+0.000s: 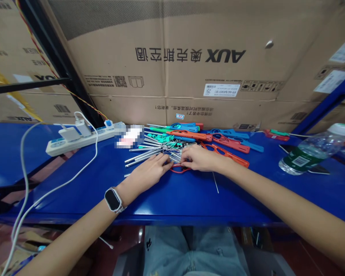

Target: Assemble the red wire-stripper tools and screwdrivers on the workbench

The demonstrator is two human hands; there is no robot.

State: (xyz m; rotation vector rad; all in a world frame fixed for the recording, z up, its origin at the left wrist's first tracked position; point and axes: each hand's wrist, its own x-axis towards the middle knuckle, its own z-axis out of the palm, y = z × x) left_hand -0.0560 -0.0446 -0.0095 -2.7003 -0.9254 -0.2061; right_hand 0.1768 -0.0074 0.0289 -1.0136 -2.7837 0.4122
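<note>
My left hand (151, 168), with a watch (113, 199) on its wrist, has its fingertips pinched at the left side of a red lighter handle (179, 170). From the right, my right hand (200, 158) pinches the same looped red piece; the fingers hide much of it. Just beyond them lie silver metal tubes (140, 155), thin wires (172, 143) and small green parts (159, 137) in a pile. Red lighter handles (231, 142) and blue lighter handles (232, 133) lie behind and to the right of my right hand.
A power strip (74, 142) with plugs and white cables (74, 175) is on the left. On the right stand a water bottle (307, 153) and, partly behind it, a dark phone (319, 170). A large cardboard box (178, 84) backs the blue table (166, 203). A thin rod (216, 183) lies near my right wrist.
</note>
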